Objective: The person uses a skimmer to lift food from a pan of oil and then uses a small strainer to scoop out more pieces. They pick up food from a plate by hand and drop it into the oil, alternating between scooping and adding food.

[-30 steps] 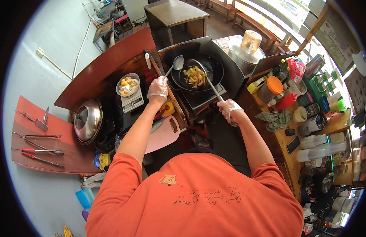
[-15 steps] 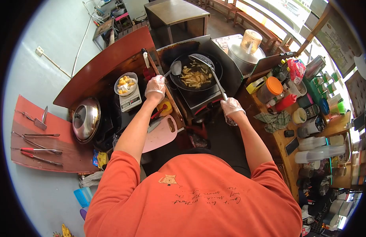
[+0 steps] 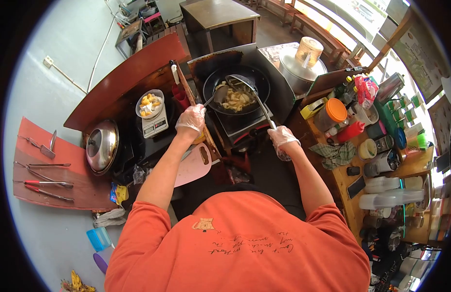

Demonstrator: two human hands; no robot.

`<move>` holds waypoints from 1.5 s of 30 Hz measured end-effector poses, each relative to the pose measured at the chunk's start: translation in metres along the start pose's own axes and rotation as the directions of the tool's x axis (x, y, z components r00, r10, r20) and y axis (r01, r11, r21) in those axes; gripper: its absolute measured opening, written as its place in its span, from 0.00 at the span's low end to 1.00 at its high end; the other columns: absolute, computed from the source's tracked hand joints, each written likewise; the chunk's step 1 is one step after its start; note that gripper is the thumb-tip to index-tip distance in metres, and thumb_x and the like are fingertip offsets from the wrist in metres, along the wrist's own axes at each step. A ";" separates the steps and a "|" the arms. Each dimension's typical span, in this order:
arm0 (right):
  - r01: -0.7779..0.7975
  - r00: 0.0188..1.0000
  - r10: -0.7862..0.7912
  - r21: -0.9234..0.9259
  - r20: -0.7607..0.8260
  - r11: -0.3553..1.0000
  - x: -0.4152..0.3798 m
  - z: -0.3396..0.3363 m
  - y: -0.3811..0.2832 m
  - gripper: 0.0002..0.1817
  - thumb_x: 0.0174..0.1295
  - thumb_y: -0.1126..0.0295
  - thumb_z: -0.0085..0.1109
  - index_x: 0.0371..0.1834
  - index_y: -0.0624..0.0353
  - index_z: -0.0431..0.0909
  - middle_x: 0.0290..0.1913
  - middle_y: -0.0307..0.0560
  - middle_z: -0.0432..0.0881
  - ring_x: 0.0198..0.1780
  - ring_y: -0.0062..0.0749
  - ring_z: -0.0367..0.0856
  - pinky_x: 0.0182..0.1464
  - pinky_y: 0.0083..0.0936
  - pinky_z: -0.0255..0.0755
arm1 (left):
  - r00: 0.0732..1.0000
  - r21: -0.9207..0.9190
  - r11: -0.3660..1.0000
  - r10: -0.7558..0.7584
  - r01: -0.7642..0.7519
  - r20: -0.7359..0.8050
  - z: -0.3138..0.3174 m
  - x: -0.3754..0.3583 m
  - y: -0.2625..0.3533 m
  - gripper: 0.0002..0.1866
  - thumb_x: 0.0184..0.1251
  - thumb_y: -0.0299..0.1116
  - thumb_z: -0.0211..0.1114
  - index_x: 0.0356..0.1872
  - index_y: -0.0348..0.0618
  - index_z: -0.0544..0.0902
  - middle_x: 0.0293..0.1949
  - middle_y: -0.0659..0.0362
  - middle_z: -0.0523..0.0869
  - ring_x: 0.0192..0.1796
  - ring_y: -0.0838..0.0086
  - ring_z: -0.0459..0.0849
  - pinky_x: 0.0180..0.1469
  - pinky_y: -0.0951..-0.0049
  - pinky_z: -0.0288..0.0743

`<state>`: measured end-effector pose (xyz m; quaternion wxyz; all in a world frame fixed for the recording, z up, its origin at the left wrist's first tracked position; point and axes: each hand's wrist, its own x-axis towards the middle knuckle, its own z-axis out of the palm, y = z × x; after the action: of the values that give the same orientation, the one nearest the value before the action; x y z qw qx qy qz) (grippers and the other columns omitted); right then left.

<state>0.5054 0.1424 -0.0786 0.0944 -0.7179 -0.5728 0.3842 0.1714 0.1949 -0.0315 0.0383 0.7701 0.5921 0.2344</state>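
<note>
A black wok [image 3: 264,83] sits on a burner ahead of me, with pale yellow-brown strips of food [image 3: 239,101] gathered in its middle. My left hand [image 3: 191,119], in a clear plastic glove, is closed on the short-looking handle of a metal wok spatula [image 3: 220,94]. Its head is down in the wok, against the left side of the food. My right hand [image 3: 284,138], gloved too, grips the long handle of a round metal skimmer [image 3: 243,82]. The skimmer's bowl lies over the far side of the food and hides part of it.
Left of the wok, a bowl of yellow and white food [image 3: 150,103] rests on a kitchen scale [image 3: 155,125]. A pink cutting board [image 3: 193,167] lies nearer me. Metal splash guards [image 3: 279,73] flank the wok. Bottles and tubs crowd the wooden counter [image 3: 343,181] at right.
The spatula head has lowered from the wok's left rim into the food. The skimmer has shifted slightly left and down, and the spread strips are now bunched together.
</note>
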 end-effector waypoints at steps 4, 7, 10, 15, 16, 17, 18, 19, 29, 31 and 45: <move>-0.006 0.999 0.000 0.129 0.047 0.992 0.003 -0.003 0.014 0.22 0.66 0.58 0.46 0.31 0.68 0.80 0.29 0.61 0.82 0.37 0.51 0.83 0.41 0.43 0.73 | 0.982 -0.123 0.979 -0.171 0.160 -0.080 0.004 -0.002 0.009 0.13 0.71 0.37 0.55 0.39 0.42 0.85 0.36 0.45 0.86 0.42 0.50 0.85 0.47 0.54 0.78; -0.043 0.997 0.023 0.269 0.075 0.962 -0.005 -0.014 0.014 0.19 0.64 0.60 0.51 0.26 0.66 0.78 0.22 0.51 0.78 0.26 0.41 0.80 0.31 0.37 0.71 | 0.946 -0.335 0.896 -0.321 0.290 -0.041 0.041 0.000 -0.014 0.14 0.70 0.39 0.56 0.36 0.40 0.85 0.32 0.47 0.86 0.38 0.53 0.86 0.42 0.59 0.79; -0.112 0.991 0.069 0.442 0.111 0.890 -0.025 -0.031 -0.002 0.16 0.63 0.61 0.55 0.21 0.61 0.75 0.17 0.40 0.73 0.18 0.30 0.74 0.23 0.30 0.66 | 0.851 -0.555 0.666 -0.497 0.498 0.169 0.041 -0.006 -0.005 0.15 0.71 0.40 0.58 0.34 0.38 0.85 0.25 0.52 0.85 0.23 0.67 0.85 0.28 0.65 0.78; -0.104 0.993 0.059 0.502 0.104 0.858 -0.029 -0.041 -0.002 0.15 0.61 0.62 0.56 0.20 0.58 0.73 0.16 0.37 0.71 0.15 0.27 0.70 0.19 0.28 0.63 | 0.749 -0.848 0.214 -0.601 0.485 0.277 0.069 -0.008 -0.003 0.12 0.70 0.35 0.60 0.34 0.36 0.85 0.19 0.59 0.80 0.15 0.74 0.78 0.17 0.70 0.74; -0.101 0.993 0.054 0.499 0.107 0.861 -0.030 -0.042 -0.005 0.15 0.61 0.62 0.56 0.20 0.58 0.73 0.16 0.37 0.71 0.15 0.27 0.70 0.19 0.28 0.63 | 0.770 -0.797 0.338 -0.595 0.501 0.232 0.070 -0.009 0.000 0.10 0.69 0.33 0.62 0.36 0.35 0.85 0.19 0.60 0.79 0.15 0.75 0.77 0.15 0.72 0.74; -0.104 0.993 0.071 0.433 0.092 0.895 -0.031 -0.044 -0.007 0.15 0.61 0.62 0.56 0.20 0.58 0.73 0.16 0.37 0.71 0.15 0.27 0.70 0.19 0.28 0.63 | 0.783 -0.796 0.350 -0.578 0.494 0.231 0.068 -0.010 -0.001 0.11 0.70 0.34 0.62 0.38 0.35 0.84 0.21 0.61 0.79 0.18 0.77 0.77 0.15 0.73 0.73; -0.110 0.993 0.090 0.366 0.072 0.924 -0.034 -0.048 -0.011 0.14 0.61 0.63 0.56 0.20 0.58 0.73 0.16 0.37 0.71 0.15 0.27 0.70 0.19 0.28 0.63 | 0.797 -0.795 0.363 -0.558 0.486 0.233 0.063 -0.011 0.000 0.11 0.71 0.34 0.62 0.41 0.35 0.84 0.23 0.63 0.79 0.20 0.79 0.77 0.15 0.75 0.71; -0.110 0.993 0.091 0.366 0.069 0.924 -0.037 -0.051 -0.013 0.14 0.61 0.63 0.56 0.20 0.58 0.73 0.16 0.37 0.71 0.15 0.27 0.70 0.19 0.28 0.63 | 0.817 -0.776 0.424 -0.543 0.468 0.195 0.054 -0.012 0.002 0.12 0.71 0.36 0.61 0.38 0.35 0.84 0.20 0.62 0.79 0.18 0.77 0.77 0.16 0.73 0.72; -0.171 0.985 0.159 0.447 0.066 0.878 -0.045 -0.042 -0.031 0.15 0.62 0.62 0.57 0.21 0.57 0.73 0.16 0.35 0.70 0.15 0.26 0.69 0.19 0.28 0.62 | 0.871 -0.783 0.456 -0.443 0.423 0.212 0.069 -0.008 -0.016 0.14 0.73 0.39 0.60 0.38 0.36 0.84 0.19 0.59 0.81 0.14 0.73 0.78 0.17 0.71 0.72; -0.193 0.980 0.196 0.458 0.042 0.868 -0.049 -0.040 -0.036 0.15 0.62 0.62 0.57 0.21 0.57 0.72 0.16 0.36 0.70 0.15 0.26 0.69 0.19 0.29 0.61 | 0.873 -0.792 0.448 -0.442 0.415 0.207 0.069 -0.008 -0.027 0.14 0.72 0.38 0.60 0.39 0.36 0.84 0.19 0.59 0.80 0.14 0.74 0.78 0.17 0.71 0.72; -0.206 0.964 0.262 0.511 -0.038 0.834 -0.069 -0.006 -0.073 0.14 0.61 0.62 0.58 0.22 0.58 0.74 0.16 0.36 0.71 0.15 0.25 0.70 0.19 0.27 0.63 | 0.831 -0.878 0.035 -0.344 0.477 0.438 0.064 0.013 -0.043 0.10 0.73 0.32 0.60 0.34 0.37 0.80 0.22 0.61 0.77 0.17 0.77 0.73 0.15 0.74 0.71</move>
<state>0.4517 0.1064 -0.0017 0.2607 -0.7523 -0.3548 0.4901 0.1614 0.2331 -0.0982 0.6130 0.3712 0.4950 0.4914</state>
